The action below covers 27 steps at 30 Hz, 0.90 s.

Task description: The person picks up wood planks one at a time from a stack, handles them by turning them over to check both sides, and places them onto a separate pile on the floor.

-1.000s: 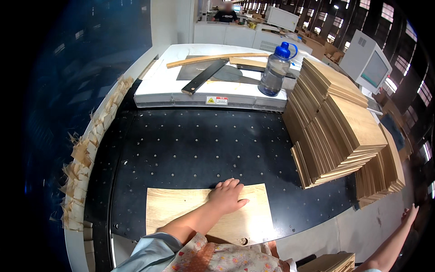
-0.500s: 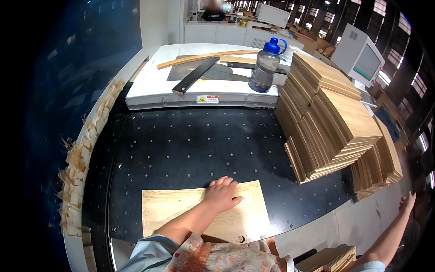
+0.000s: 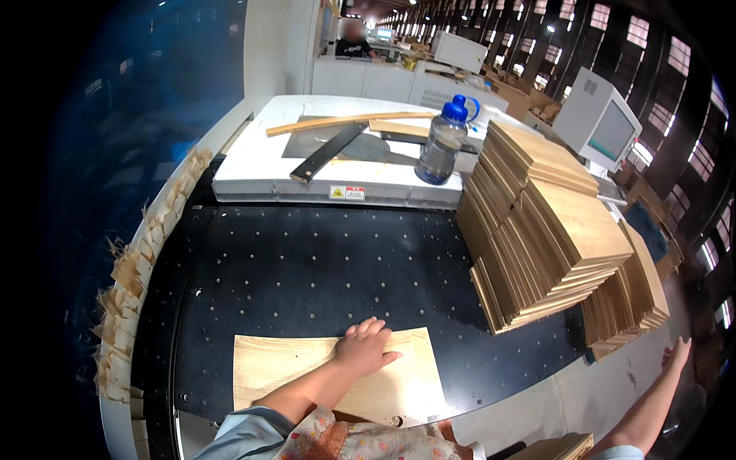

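My left hand (image 3: pixel 364 350) rests on a light wood-grain board (image 3: pixel 287 364), its fingers stretched toward the far edge and its thumb apart. The board lies on a black table dotted with small pale studs (image 3: pixel 307 264), close in front of my apron. A small round hole shows near the board's close edge. Out to the far right, beyond the table, my right hand (image 3: pixel 677 354) is held away from my body; it has nothing in it and its fingers are loosely extended.
At the right stands a tall stack of wood-grain boards (image 3: pixel 567 215), with a lower stack (image 3: pixel 625 299) beside it. On the white machine top (image 3: pixel 253 172) are a blue-lidded water bottle (image 3: pixel 442 146), a dark bar (image 3: pixel 330 153) and wood strips. A monitor (image 3: pixel 602 123) and a person (image 3: pixel 353 46) are farther back.
My view has tilted up a little, so the table and stacks sit lower in the picture. My left hand stays on the board, and my right hand stays out at the right.
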Available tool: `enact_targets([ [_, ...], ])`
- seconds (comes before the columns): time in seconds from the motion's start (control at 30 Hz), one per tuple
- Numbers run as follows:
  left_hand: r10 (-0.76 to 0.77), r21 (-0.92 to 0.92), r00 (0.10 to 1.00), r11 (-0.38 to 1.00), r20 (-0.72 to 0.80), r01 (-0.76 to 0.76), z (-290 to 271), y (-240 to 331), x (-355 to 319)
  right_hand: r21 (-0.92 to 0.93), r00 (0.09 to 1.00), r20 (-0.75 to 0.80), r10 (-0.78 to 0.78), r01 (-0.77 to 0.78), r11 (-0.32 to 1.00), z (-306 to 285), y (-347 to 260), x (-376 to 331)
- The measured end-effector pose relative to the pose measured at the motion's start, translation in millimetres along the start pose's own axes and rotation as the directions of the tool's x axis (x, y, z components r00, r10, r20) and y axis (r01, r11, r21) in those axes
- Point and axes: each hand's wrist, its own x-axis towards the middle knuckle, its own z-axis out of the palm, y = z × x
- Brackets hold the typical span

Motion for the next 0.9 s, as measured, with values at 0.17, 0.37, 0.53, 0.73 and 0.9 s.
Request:
enact_targets([
  [0.17,0.021,0.012,1.000,1.000,0.001,-0.021,-4.2,2.2,0.4,0.020,1.000,0.013,0.008,-0.008,1.000,1.6,0.1,1.9],
  [0.37,0.009,-0.002,1.000,1.000,0.020,-0.009,-4.7,0.2,-1.5,0.031,1.000,0.029,0.001,-0.002,1.000,9.7,0.8,3.4],
  [0.53,-0.009,-0.023,0.998,1.000,0.069,0.010,-7.2,0.1,1.4,0.039,1.000,0.015,0.014,-0.015,0.999,8.9,2.3,5.0],
  [0.73,-0.022,-0.054,0.997,0.998,0.079,0.026,-6.8,-1.9,3.0,0.068,1.000,0.031,0.002,-0.004,0.998,18.0,-5.7,-0.2],
  [0.9,-0.024,-0.073,0.994,0.997,0.105,0.032,-11.4,-0.2,3.9,0.111,1.000,0.025,0.009,-0.011,0.994,20.1,-11.0,-4.7],
])
